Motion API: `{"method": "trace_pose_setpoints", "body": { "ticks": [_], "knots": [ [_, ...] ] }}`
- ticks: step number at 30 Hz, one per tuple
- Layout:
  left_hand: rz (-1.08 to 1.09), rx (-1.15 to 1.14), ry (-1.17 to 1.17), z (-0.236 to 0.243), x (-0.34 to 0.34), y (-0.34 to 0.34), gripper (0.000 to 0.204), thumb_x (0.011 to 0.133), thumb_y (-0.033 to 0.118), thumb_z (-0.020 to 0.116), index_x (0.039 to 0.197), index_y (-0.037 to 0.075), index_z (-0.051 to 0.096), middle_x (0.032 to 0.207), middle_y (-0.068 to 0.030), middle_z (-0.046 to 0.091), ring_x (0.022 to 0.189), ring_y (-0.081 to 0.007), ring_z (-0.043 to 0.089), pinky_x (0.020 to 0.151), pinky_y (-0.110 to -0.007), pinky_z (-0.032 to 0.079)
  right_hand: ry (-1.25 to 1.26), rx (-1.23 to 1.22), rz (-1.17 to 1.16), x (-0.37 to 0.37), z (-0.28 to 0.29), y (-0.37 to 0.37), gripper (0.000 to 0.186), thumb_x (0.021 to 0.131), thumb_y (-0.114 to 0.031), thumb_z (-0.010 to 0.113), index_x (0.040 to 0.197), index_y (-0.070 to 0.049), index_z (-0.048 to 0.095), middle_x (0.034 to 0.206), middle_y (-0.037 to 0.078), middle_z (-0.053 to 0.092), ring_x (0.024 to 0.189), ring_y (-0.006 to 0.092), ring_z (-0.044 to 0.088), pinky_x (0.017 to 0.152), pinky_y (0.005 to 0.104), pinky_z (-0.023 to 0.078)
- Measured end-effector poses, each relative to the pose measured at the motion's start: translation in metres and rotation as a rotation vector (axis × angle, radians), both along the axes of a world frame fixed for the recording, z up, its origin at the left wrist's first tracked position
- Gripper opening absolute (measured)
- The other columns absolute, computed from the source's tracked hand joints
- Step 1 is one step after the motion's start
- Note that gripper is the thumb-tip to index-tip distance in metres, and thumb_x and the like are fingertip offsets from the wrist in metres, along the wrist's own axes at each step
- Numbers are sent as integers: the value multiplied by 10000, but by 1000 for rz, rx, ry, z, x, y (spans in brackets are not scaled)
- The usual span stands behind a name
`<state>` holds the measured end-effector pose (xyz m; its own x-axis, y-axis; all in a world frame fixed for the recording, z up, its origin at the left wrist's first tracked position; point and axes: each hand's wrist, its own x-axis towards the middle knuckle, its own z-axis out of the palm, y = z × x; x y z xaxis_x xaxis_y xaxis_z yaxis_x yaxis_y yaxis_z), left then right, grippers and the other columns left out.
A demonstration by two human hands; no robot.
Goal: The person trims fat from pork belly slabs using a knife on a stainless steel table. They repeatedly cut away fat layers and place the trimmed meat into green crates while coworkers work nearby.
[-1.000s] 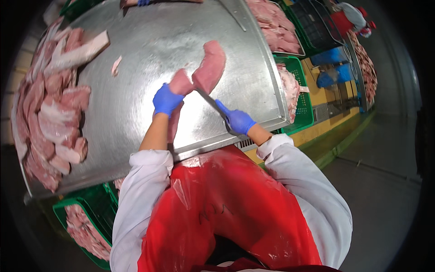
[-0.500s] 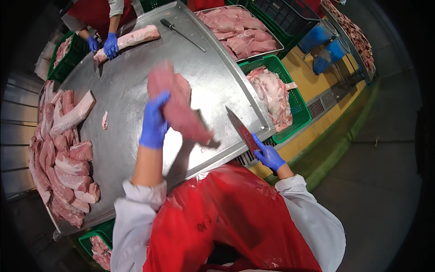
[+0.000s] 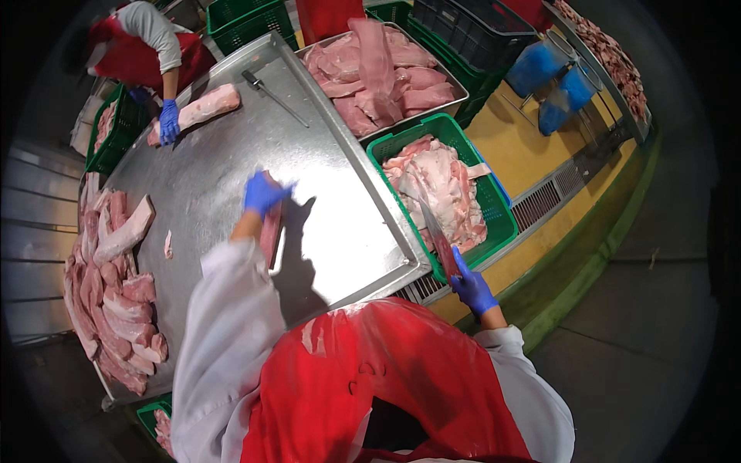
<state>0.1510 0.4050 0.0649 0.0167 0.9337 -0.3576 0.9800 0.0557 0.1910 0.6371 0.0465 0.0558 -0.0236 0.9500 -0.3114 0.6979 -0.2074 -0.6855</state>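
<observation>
My left hand [image 3: 265,194], in a blue glove, is over the steel table with its thumb stretched out to the side. A narrow strip of pink meat [image 3: 271,231] lies under and beside it, partly hidden by the hand and wrist; firm contact is hard to make out. My right hand [image 3: 472,288], also gloved in blue, is closed round the handle of a knife [image 3: 438,238]. Its blade points away from me, over the green crate [image 3: 502,220] of pale trimmings [image 3: 440,185]. Behind that crate, a long slab of meat [image 3: 375,62] rests on the heaped metal tray [image 3: 459,94].
Meat cuts [image 3: 116,293] are piled along the table's left side. A sharpening steel [image 3: 274,99] lies near the raised far edge. At the far left, a co-worker's gloved hand [image 3: 169,122] is on a long loin [image 3: 208,106]. Dark crates [image 3: 475,31] stand behind the tray.
The large piece of meat has left my left hand, and a long slab now tops the tray. My right hand has shifted slightly, bringing the knife over the crate. My view has turned rightward.
</observation>
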Motion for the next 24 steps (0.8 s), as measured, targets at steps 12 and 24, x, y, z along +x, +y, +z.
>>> {"method": "trace_pose_setpoints", "body": {
  "ticks": [12, 24],
  "knots": [
    [599, -69, -1481, 1, -12, -133, 700, 765, 139, 759, 1386, -28, 482, 1246, -128, 604, 1101, -251, 626, 957, -373, 529, 117, 40, -80, 44, 9, 22, 833, 911, -75, 589, 1614, -251, 178, 708, 195, 657, 639, 382, 662, 620, 465, 516],
    [277, 185, -1171, 248, 205, 143, 1117, 729, 500, 809, 1519, -64, 256, 1454, -300, 448, 1286, -393, 532, 1056, -460, 470, 324, 32, -21, -17, 16, 69, 773, 957, -40, 537, 1627, -181, 180, 749, 59, 586, 569, 117, 481, 523, 285, 433]
  ]
}}
